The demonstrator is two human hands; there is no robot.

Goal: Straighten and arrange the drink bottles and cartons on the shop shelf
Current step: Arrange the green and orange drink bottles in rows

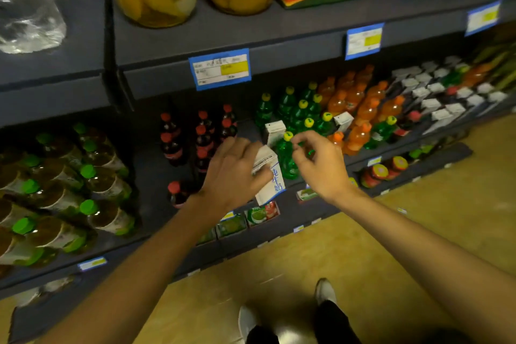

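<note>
At shelf front, left hand [231,173] gripping tilted milk carton [269,176], right hand [318,165] loosely curled, empty, beside green bottle [286,153]; probably next: stand carton upright, in row.

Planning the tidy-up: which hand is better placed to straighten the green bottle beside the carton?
Right hand: it hovers by the green bottle, empty; the left hand holds the milk carton.

head view looks steeply down, close over the shelf [156,176] front.
</note>
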